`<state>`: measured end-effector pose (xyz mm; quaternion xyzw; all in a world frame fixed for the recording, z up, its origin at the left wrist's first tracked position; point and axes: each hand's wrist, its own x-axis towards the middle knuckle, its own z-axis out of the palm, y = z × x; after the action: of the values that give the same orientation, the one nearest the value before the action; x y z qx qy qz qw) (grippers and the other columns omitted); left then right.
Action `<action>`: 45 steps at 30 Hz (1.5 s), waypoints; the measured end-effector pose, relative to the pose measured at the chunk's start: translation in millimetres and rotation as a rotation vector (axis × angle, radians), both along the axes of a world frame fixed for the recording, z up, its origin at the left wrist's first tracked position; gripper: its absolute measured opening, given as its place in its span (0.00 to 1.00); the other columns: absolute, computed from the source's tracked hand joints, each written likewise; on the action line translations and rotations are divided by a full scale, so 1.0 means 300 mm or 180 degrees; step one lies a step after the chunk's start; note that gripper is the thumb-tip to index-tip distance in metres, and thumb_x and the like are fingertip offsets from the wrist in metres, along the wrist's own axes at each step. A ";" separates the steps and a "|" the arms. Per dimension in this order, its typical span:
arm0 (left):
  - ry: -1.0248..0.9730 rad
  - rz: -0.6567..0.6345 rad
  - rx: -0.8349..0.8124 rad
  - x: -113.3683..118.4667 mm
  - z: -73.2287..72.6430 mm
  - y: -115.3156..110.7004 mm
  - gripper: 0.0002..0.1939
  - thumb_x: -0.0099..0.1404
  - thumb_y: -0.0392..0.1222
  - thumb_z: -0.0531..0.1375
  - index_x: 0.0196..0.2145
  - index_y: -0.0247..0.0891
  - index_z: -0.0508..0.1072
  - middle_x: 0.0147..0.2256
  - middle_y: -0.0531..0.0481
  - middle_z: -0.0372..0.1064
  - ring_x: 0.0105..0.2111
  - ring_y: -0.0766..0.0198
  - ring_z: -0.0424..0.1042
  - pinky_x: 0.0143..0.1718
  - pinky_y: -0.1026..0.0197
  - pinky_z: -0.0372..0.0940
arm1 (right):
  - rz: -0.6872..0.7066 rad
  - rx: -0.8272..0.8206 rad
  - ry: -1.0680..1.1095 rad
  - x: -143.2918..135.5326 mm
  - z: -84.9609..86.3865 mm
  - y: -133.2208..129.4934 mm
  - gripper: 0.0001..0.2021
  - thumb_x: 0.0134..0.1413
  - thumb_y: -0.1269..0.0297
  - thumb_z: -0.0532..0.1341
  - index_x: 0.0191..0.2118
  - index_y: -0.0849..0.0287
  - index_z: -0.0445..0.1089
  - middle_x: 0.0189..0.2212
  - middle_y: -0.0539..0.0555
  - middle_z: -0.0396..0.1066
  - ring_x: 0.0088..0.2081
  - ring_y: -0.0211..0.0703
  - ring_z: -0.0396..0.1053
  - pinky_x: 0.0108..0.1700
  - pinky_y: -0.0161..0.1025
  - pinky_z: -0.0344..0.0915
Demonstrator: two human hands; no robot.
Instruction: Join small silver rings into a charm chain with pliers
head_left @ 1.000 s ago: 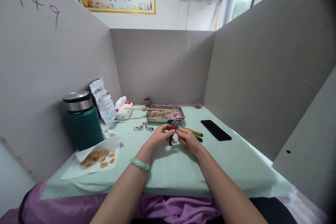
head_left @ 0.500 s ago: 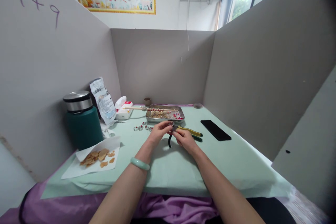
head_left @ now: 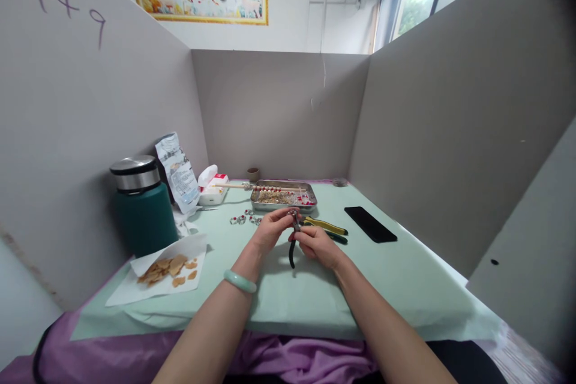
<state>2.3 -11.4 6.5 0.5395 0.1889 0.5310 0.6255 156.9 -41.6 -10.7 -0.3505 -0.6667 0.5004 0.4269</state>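
- Surface (head_left: 414, 288): pale green cover, grey partition (head_left: 279, 114) along far edge.
- Flask (head_left: 144, 216): teal w/ silver lid, upright nr L edge.
- Bag (head_left: 176, 171): printed, leaning back behind flask, toward far L corner.
- Tray (head_left: 263, 205): metal, nr middle of far edge; holds sm gold & red bits.
- White sheet (head_left: 135, 294): nr near L corner, in front of flask; brown crisps (head_left: 162, 269) on it.
- Stick (head_left: 234, 186): lies across tray, L end over by tissue pack; red & silvery bits along it.
- L hand (head_left: 275, 229): over mid-surface, just in front of tray; fingertips pinched tight on sm piece. Green bangle (head_left: 240, 281) on that arm.
- R hand (head_left: 318, 246): just beside L hand; fingers curled closed round black-handled tool.
- Black slab (head_left: 369, 224): flat, toward R edge.
- Tissue pack (head_left: 213, 194): nr far L corner, L of tray.
- Pliers (head_left: 328, 227): yellow & green handles, lying btwn R hand & slab, partly hidden.
- Black-handled tool (head_left: 292, 255): one handle points to near edge; tip's up at sm piece, can't tell if it grips.
- Cup (head_left: 253, 174): brown, at far edge behind tray.
- Ring-like pieces (head_left: 241, 219): silvery w/ red, loose off tray's near L corner.
- Sm piece (head_left: 294, 213): silvery, in L fingertips, mid-surface, above tray's near edge in view; detail too sm to tell.
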 end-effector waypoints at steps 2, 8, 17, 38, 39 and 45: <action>0.0044 0.0008 -0.0013 0.000 -0.002 0.003 0.17 0.51 0.42 0.66 0.39 0.35 0.77 0.34 0.43 0.75 0.37 0.59 0.71 0.43 0.56 0.63 | -0.0133 0.0111 -0.0055 -0.002 0.002 0.000 0.15 0.51 0.53 0.58 0.31 0.61 0.71 0.11 0.43 0.49 0.16 0.30 0.45 0.20 0.32 0.42; 0.0267 0.0303 0.0037 0.000 -0.023 0.032 0.18 0.50 0.43 0.66 0.40 0.35 0.77 0.35 0.44 0.75 0.36 0.60 0.71 0.41 0.56 0.64 | -0.0915 0.0959 -0.0515 -0.006 -0.016 0.026 0.15 0.51 0.54 0.57 0.23 0.60 0.68 0.16 0.46 0.56 0.21 0.33 0.52 0.24 0.33 0.48; 0.0393 0.0367 0.0111 0.006 -0.013 0.024 0.19 0.48 0.42 0.67 0.40 0.35 0.76 0.36 0.45 0.75 0.36 0.60 0.71 0.42 0.57 0.63 | -0.1228 0.1590 -0.1070 -0.004 -0.034 0.036 0.11 0.54 0.59 0.55 0.26 0.60 0.67 0.20 0.48 0.62 0.23 0.36 0.56 0.28 0.33 0.52; 0.0603 0.0556 0.0140 0.005 -0.010 0.024 0.21 0.47 0.44 0.68 0.40 0.34 0.76 0.36 0.44 0.75 0.35 0.61 0.70 0.36 0.60 0.63 | -0.1820 0.2194 -0.1565 -0.014 -0.054 0.035 0.10 0.57 0.62 0.53 0.33 0.59 0.69 0.24 0.51 0.70 0.24 0.38 0.64 0.29 0.33 0.53; 0.0626 0.0525 0.0152 0.005 -0.010 0.024 0.21 0.47 0.44 0.68 0.40 0.34 0.76 0.36 0.44 0.74 0.35 0.61 0.70 0.36 0.60 0.63 | -0.1826 0.2212 -0.1597 -0.014 -0.055 0.035 0.10 0.58 0.62 0.53 0.33 0.59 0.69 0.24 0.51 0.70 0.25 0.38 0.64 0.29 0.33 0.53; 0.0708 0.0490 0.0203 0.005 -0.016 0.027 0.22 0.47 0.46 0.67 0.40 0.33 0.75 0.36 0.44 0.74 0.36 0.60 0.70 0.36 0.59 0.63 | -0.1801 0.2248 -0.1622 -0.011 -0.054 0.031 0.12 0.60 0.61 0.51 0.34 0.58 0.70 0.26 0.52 0.72 0.27 0.40 0.67 0.31 0.33 0.54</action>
<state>3.7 -3.3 1.7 0.5986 0.2809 0.5201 0.5407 153.5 -32.4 -26.9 -0.4624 -0.7569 0.0086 0.4618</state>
